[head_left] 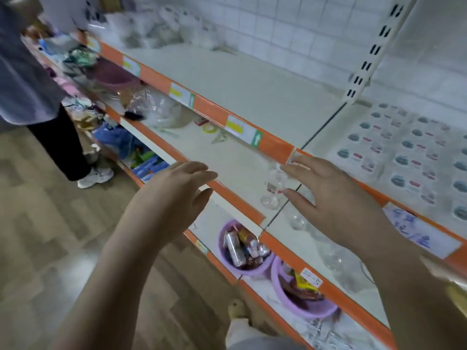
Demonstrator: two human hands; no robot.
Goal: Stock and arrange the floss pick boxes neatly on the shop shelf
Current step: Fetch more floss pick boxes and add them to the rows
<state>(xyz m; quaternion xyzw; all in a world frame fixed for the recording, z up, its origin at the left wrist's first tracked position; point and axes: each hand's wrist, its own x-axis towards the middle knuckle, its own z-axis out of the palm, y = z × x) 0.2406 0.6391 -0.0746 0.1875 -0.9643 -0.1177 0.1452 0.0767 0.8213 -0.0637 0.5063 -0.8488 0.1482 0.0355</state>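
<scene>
Now the floss pick boxes [409, 152] lie beyond the open, empty right hand [336, 198]; left hand [171, 195] open too.

Shop, orange-edged shelves [242, 79], price tags [241, 129]

Left hand [174, 195]: bare, no ring, no glove; my nails look short, though the picture is blurred.
Left forearm: bare all the way to the bottom edge of the frame; no sleeve, no watch, no band.
Right hand [331, 198]: bare too, nothing on my fingers or wrist.
Right forearm: uncovered to the frame edge.
Legs: light grey trousers, only a small patch showing at the bottom.
Foot [237, 309]: pale cream slip-on shoe with a rounded toe and small holes in the top.
</scene>
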